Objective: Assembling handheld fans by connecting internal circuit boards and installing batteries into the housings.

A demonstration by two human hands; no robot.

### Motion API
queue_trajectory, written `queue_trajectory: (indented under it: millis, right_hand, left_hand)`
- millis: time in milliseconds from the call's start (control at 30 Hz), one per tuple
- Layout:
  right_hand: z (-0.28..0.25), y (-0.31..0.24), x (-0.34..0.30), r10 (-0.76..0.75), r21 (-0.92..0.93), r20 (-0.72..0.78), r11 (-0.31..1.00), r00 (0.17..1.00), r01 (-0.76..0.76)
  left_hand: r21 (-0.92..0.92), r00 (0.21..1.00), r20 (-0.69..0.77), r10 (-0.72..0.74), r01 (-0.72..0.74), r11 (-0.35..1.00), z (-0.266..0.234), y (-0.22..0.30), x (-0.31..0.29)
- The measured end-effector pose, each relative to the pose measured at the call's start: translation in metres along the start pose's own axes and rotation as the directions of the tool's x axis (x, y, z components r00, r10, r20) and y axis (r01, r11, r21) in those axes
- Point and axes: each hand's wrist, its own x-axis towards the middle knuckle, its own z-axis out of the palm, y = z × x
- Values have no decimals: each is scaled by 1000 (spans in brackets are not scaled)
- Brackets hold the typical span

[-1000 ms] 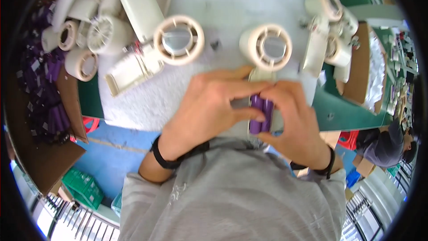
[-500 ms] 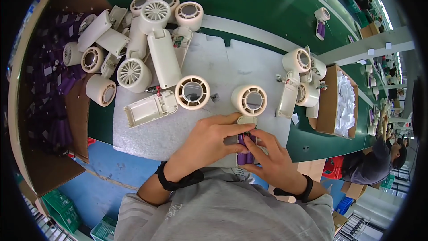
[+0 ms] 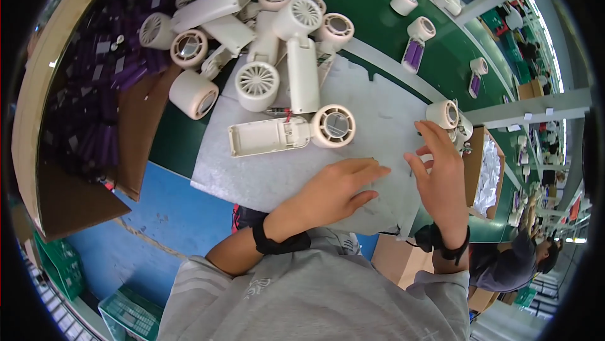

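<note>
My left hand [image 3: 340,191] hovers over the pale grey mat [image 3: 378,98], thumb and fingers apart, holding nothing. My right hand [image 3: 440,174] is raised at the mat's right side with its fingers spread and slightly bent. Its fingertips are just below a cream handheld fan [image 3: 442,114]; I cannot tell whether they touch it. Beyond my left hand lies a fan with a round head [image 3: 333,126] and an opened, hollow handle shell [image 3: 268,137]. A pile of cream fans [image 3: 304,73] covers the mat's far left.
At left stands a cardboard box [image 3: 135,133] of purple battery packs [image 3: 88,95]. A box of white slips [image 3: 488,174] is at right. Fans with purple cells [image 3: 413,56] lie on the green surface [image 3: 372,23] beyond. Another person [image 3: 513,262] sits at far right.
My hands have parted, and the fan with purple cells is no longer between them. My right hand has moved up and right. The view has shifted, showing more fans on the green surface.
</note>
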Motion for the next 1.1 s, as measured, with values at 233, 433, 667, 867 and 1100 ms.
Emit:
queue_trajectory:
  millis: [233, 433, 667, 867, 1100]
  right_hand:
    - [-13, -40, 55, -167, 90, 325, 985, 931, 145]
    - [51, -78, 142, -486, -83, -26, 872, 874, 482]
    - [72, -99, 199, -410, -341, 149, 833, 900, 436]
    - [39, -75, 209, -358, 111, 81, 931, 930, 348]
    - [-55, -2, 127, -279, 768, -140, 575, 950, 283]
  left_hand:
    - [129, 992, 74, 104, -113, 985, 0, -11, -7]
    - [139, 984, 140, 115, -134, 981, -2, -10, -5]
    - [119, 989, 129, 69, -85, 989, 1, -10, -4]
    - [76, 994, -105, 33, -25, 997, 2, -9, -3]
    - [29, 979, -200, 41, -36, 999, 4, -11, 0]
